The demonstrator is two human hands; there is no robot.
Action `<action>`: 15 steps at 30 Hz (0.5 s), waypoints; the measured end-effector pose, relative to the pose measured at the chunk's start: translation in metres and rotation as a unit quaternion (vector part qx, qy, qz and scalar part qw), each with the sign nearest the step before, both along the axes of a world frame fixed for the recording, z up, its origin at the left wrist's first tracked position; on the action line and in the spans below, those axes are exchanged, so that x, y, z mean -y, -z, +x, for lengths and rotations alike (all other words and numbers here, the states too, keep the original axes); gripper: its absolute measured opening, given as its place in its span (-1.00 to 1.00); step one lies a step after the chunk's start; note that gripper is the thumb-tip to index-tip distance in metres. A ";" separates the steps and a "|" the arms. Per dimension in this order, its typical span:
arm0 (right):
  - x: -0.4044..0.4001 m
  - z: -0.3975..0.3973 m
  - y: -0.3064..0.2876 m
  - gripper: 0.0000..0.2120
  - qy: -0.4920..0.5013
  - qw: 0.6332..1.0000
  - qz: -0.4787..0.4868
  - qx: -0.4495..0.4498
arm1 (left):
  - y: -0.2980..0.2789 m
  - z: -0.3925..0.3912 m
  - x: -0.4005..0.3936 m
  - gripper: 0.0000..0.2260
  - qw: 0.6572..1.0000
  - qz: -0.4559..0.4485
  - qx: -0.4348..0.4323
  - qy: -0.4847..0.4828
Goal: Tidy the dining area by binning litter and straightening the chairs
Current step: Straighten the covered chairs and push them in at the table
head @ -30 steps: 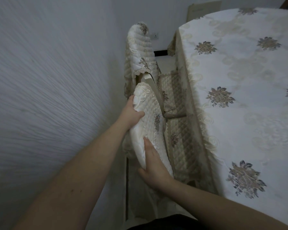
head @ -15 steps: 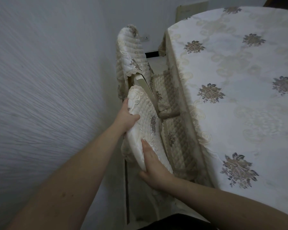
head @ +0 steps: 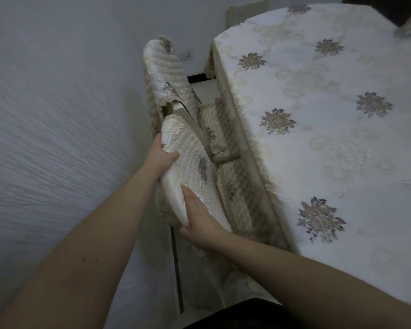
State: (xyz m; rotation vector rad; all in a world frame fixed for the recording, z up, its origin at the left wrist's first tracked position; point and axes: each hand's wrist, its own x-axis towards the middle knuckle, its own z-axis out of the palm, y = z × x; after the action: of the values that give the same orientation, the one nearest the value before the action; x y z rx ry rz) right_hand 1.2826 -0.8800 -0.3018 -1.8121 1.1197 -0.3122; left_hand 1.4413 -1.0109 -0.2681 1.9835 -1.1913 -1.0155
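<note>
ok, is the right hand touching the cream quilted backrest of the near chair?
Touching. The head view shows the right hand gripping the near edge of the near chair's cream quilted backrest, thumb on its front face and no gap between them.

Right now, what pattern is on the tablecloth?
White tablecloth with grey-brown flower bunches and faint cream swirls, seen in the head view.

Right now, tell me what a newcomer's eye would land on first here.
Both hands on the near chair back: the left hand grips its upper edge, the right hand its lower side. To the right, the flowered tablecloth fills the view; a second covered chair stands beyond.
</note>
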 end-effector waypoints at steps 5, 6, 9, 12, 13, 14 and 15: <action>0.001 -0.008 0.001 0.00 -0.001 0.998 -0.003 -0.069 | -0.012 -0.026 -0.028 -0.40 0.984 -0.023 0.173 -0.027; -0.001 -0.013 0.001 -0.01 -0.015 0.995 -0.015 -0.096 | -0.010 -0.031 -0.038 -0.35 0.975 -0.011 0.224 0.002; -0.011 -0.035 0.003 -0.07 -0.063 0.983 -0.059 -0.164 | -0.003 -0.041 -0.071 -0.30 0.951 0.009 0.301 0.065; -0.030 -0.055 0.005 -0.17 -0.059 0.962 -0.135 -0.231 | 0.002 -0.044 -0.098 -0.32 0.939 0.002 0.330 0.099; -0.038 -0.057 0.006 -0.21 -0.052 0.950 -0.178 -0.252 | 0.005 -0.046 -0.107 -0.33 0.934 -0.006 0.339 0.108; -0.048 -0.059 0.007 -0.24 -0.040 0.941 -0.209 -0.263 | 0.007 -0.048 -0.117 -0.35 0.931 -0.014 0.346 0.117; -0.060 -0.059 0.009 -0.26 -0.023 0.937 -0.228 -0.264 | 0.010 -0.050 -0.127 -0.37 0.929 -0.026 0.348 0.124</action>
State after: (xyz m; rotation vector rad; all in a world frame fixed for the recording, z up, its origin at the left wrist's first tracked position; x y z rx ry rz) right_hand 1.2234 -0.8200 -0.3105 -2.4213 1.4538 -0.0485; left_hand 1.3910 -0.8840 -0.2779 2.2650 -1.8529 -0.3610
